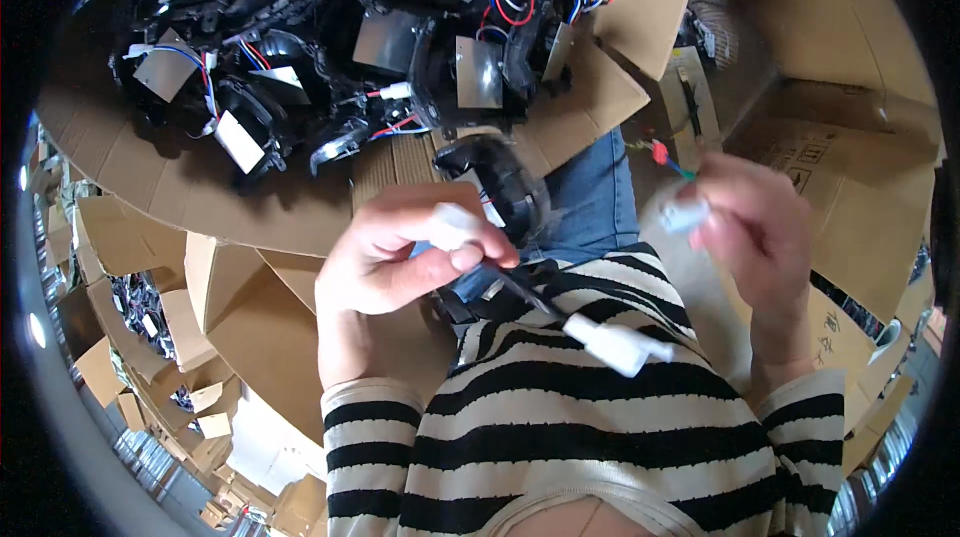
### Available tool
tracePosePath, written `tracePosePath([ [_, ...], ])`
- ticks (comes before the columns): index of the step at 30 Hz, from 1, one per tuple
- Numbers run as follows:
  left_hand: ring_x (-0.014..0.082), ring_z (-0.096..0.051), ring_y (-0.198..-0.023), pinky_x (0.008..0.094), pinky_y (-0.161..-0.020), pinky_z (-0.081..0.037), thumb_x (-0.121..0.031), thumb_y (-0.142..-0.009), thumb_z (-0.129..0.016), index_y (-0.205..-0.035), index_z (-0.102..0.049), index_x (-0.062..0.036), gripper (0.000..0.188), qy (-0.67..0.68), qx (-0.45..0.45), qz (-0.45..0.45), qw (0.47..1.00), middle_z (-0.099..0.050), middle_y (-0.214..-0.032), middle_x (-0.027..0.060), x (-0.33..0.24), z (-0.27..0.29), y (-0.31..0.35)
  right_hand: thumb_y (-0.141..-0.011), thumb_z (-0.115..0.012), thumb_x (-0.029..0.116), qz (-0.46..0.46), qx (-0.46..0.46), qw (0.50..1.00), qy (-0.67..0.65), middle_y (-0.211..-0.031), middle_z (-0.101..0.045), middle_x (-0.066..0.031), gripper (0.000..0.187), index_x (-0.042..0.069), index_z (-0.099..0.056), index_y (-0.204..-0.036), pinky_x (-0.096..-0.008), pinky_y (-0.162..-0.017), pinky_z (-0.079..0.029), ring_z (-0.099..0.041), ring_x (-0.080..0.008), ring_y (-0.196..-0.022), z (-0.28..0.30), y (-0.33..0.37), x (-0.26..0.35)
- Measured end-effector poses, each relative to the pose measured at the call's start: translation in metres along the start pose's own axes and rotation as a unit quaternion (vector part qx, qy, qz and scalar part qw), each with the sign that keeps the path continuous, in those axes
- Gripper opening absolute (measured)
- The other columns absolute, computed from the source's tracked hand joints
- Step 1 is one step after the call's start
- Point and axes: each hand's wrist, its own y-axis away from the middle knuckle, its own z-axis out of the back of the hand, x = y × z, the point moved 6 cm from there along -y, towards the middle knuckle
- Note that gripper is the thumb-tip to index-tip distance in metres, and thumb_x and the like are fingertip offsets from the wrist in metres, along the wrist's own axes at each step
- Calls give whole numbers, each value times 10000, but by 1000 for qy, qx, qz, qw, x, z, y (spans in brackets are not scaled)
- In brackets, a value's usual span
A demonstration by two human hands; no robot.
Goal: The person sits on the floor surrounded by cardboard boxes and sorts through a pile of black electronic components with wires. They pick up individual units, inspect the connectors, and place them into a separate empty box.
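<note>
Left hand (405,247) closed, thumb and fingers pinching a black cable (520,289) that ends in a white connector (618,345) hanging over the striped shirt (600,417). Right hand (750,222) closed on a second white connector (685,215) — blurred — with red and green wires (668,159) above it. Black housing (500,187) lies on the lap, behind the left hand; cardboard box (150,167) of similar black parts beyond.

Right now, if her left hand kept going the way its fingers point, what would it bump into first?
Probably the right hand. The left hand points across the lap toward it, with only open space and a bit of jeans between. Depth is hard to judge.
</note>
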Motion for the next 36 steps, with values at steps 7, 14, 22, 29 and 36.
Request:
tracePosePath([
  [7, 165, -507, -670, 268, -592, -383, -64, -737, -574, -794, -584, 23, 105, -29, -16, 31, 999, -581, -771, 94, -8, -1, -6, -712, -557, 79, -97, 49, 986, -129, -582, -534, -42, 55, 33, -547, -740, -238, -419, -346, -469, -118, -438, -5, 13, 11],
  [14, 155, -461, -661, 254, -580, -358, -59, -714, -589, -793, -583, 11, 106, -84, -111, -9, 990, -527, -741, 66, -8, -2, 6, -706, -558, 35, -68, 73, 970, -222, -665, -535, -49, 39, 26, -543, -741, -230, -474, -358, -481, -119, -541, -17, 14, 11],
  [22, 149, -458, -662, 254, -577, -364, -11, -669, -596, -805, -575, 0, 139, -148, -173, -41, 973, -526, -764, 81, -10, -9, 20, -694, -554, 15, -54, 24, 979, -195, -663, -511, -51, 38, 13, -530, -722, -246, -501, -363, -478, -140, -578, -19, 16, 9],
  [29, 141, -443, -614, 242, -527, -347, 17, -623, -611, -779, -599, -19, 161, -183, -194, -14, 964, -461, -697, 53, -12, -19, 29, -677, -546, 2, -45, -10, 998, -50, -633, -486, -73, 61, 26, -492, -693, -276, -481, -361, -471, -200, -552, -20, 21, 9],
  [36, 167, -433, -599, 271, -519, -343, -3, -625, -587, -722, -596, -36, 102, -143, -256, -33, 955, -459, -704, 64, -17, -20, 49, -658, -554, 18, -33, -8, 989, -146, -643, -480, -58, 64, 34, -505, -696, -249, -473, -337, -441, -151, -542, -18, 27, 2],
])
